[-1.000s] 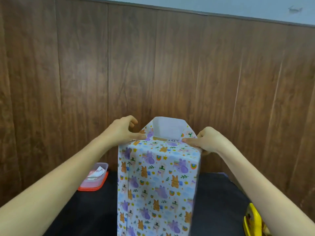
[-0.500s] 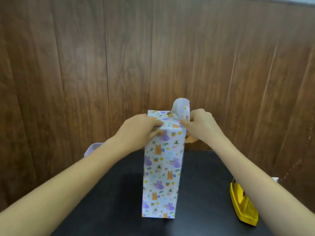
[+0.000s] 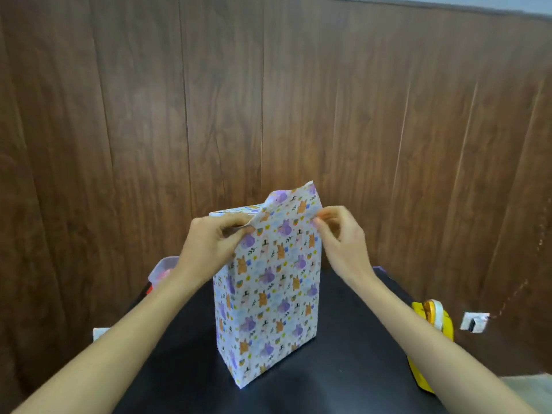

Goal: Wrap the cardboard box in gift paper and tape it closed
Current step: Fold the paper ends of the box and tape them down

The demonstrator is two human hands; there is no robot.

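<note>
Where your wrapped box (image 3: 268,294) stood: upright on the desk (image 3: 343,383), one only.
Fingers: your left hand (image 3: 209,243) and right hand (image 3: 337,237) each pinched the top paper flap (image 3: 295,204).
Around: one yellow tape dispenser (image 3: 433,324) right, one plastic container (image 3: 162,267) left, both partly behind your forearms.

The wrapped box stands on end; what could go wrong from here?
The box is tall and upright; pressing its top could tip it.
The left hand and right hand both pinch the gift paper flap; a hard pull may tear it.
No hand is free for the tape dispenser, so the fold may reopen.
</note>
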